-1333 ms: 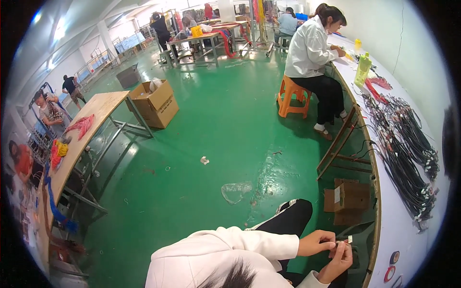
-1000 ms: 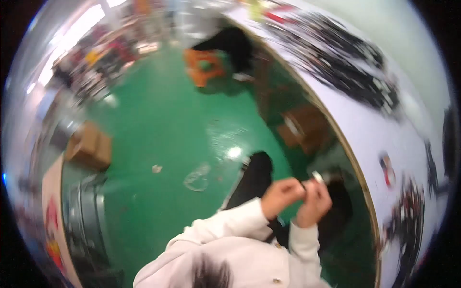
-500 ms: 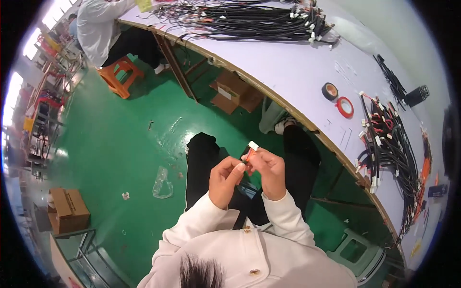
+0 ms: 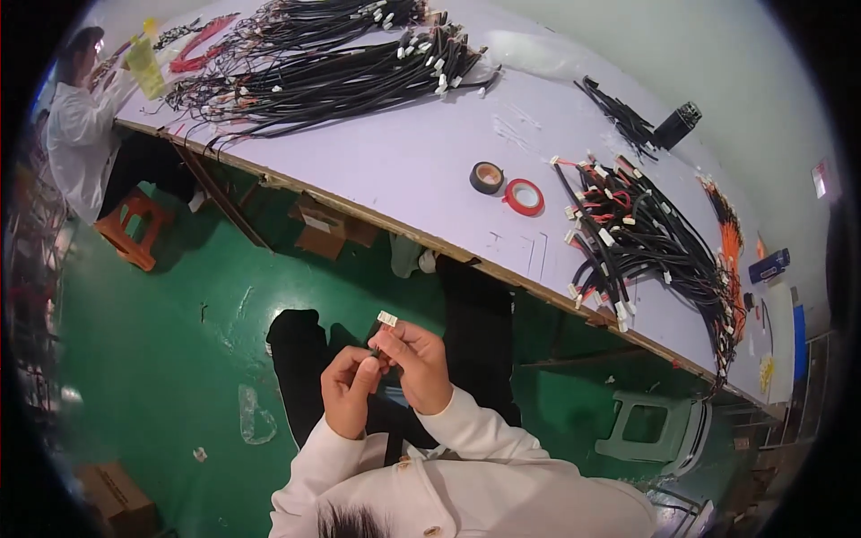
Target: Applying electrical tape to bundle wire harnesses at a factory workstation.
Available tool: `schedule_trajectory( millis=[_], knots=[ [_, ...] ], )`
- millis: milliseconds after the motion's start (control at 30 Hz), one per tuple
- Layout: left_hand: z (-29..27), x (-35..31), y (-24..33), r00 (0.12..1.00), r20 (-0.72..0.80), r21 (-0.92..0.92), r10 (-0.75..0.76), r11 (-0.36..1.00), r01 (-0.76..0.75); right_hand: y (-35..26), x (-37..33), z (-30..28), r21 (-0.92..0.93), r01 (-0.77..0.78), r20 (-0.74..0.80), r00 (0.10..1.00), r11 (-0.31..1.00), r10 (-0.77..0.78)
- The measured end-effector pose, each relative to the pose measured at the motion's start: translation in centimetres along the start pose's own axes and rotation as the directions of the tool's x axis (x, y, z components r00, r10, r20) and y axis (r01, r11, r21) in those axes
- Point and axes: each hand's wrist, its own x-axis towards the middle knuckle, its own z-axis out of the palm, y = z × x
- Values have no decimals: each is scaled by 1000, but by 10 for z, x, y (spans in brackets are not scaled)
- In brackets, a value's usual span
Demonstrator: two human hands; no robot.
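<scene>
Above my lap, both hands close on a wire harness whose white plug connector (image 4: 387,318) sticks up past the fingertips. My right hand (image 4: 417,368) pinches it just below the connector. With thumb and forefinger, my left hand (image 4: 348,390) grips a dark part of the same harness, close against the right fingers. Most of the harness is hidden behind the fingers. On the table (image 4: 421,179) beyond lie a black tape roll (image 4: 487,177) and a red tape roll (image 4: 524,197). A pile of black cables with white connectors (image 4: 659,229) lies to their right.
Long black cable bundles (image 4: 341,85) cover the table's far left. Black strips (image 4: 619,117) and a black holder (image 4: 677,125) stand at the back right. The table edge runs in front of my knees. A grey-green stool (image 4: 650,426) is at right; a co-worker (image 4: 81,134) sits far left.
The view has swung to the right, so more of the table shows. My hands stay together on the harness, and its orange-red wires are now more covered by my right fingers.
</scene>
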Motion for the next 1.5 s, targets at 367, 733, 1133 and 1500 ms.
schedule_trajectory(
  millis=[367,733,1133,1500],
  knots=[
    [-14,-1,9,992,-81,-153,-100,984,86,-124,51,-36,-793,331,210,936,512,-281],
    [-10,11,10,974,-13,-326,-228,921,211,-159,123,-58,-902,191,329,885,-386,-330],
    [-26,-3,19,927,109,-278,-358,885,374,-20,-16,-38,-297,-304,269,883,905,385],
    [-17,-14,27,882,218,-209,-419,862,461,2,-27,-40,-119,-407,255,869,906,424]
  ],
)
